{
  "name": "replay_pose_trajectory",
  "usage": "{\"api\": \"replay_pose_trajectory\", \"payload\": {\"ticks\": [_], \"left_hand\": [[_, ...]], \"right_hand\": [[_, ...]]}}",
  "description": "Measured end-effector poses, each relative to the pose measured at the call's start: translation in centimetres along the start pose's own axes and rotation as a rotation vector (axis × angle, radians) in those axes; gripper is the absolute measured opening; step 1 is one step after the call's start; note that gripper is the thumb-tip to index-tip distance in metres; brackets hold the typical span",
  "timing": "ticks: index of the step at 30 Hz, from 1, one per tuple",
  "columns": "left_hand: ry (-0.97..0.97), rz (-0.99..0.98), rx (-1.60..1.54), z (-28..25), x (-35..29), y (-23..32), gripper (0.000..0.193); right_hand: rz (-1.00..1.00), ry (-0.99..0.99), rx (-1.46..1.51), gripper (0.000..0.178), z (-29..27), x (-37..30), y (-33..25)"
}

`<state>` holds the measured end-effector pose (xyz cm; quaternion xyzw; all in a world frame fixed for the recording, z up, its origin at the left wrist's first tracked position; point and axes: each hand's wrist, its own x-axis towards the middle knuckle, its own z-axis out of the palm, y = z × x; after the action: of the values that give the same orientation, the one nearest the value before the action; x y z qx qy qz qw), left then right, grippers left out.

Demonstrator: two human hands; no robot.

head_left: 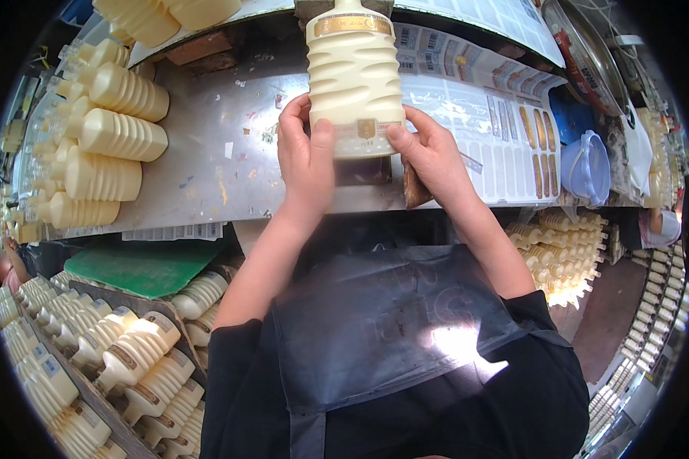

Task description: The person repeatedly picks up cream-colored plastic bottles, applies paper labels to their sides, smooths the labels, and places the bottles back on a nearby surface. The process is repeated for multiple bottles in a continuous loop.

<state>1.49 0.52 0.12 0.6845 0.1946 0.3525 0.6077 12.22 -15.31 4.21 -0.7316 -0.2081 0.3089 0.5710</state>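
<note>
A cream ribbed bottle (pixel 354 80) stands upright in front of me over the metal worktable (pixel 199 164). It carries a gold label near its shoulder and a small label band near its base. My left hand (pixel 308 149) curls round the bottle's lower left side, thumb on its front. On the lower right side my right hand (pixel 430 149) presses its thumb beside the small label, fingers behind. Both hands' far fingers are hidden behind the bottle. Below it is a dark block, partly covered. Sheets of labels (pixel 505 145), some gold, lie right of my right hand.
Several cream bottles (pixel 122 136) stand along the table's left side. A lavender bucket (pixel 586 168) is at the right edge. Crates of bottles (pixel 142 348) and a green board (pixel 147 268) sit lower left. More bottles (pixel 563 252) are stacked lower right. Other people show partly at both sides.
</note>
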Motion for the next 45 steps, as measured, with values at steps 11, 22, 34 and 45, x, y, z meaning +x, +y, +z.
{"api": "replay_pose_trajectory", "payload": {"ticks": [11, 22, 34, 45], "left_hand": [[-0.024, -0.023, -0.042, -0.2, 0.1, 0.0, 0.052], [-0.157, -0.182, -0.321, -2.4, -0.6, -0.1, 0.066], [-0.058, 0.171, 0.304, -2.2, -1.0, -0.1, 0.077], [0.020, 0.387, 0.508, 0.6, -1.1, 1.3, 0.077]], "right_hand": [[-0.323, 0.115, -0.091, 0.030, -1.4, -0.4, -4.5], [-1.241, 0.142, -0.858, 0.030, 0.6, -1.2, -5.7], [-1.067, 0.096, -0.619, 0.036, 0.6, -3.5, -2.9], [-1.136, 0.108, -0.710, 0.027, 0.5, -4.3, -3.5]]}}
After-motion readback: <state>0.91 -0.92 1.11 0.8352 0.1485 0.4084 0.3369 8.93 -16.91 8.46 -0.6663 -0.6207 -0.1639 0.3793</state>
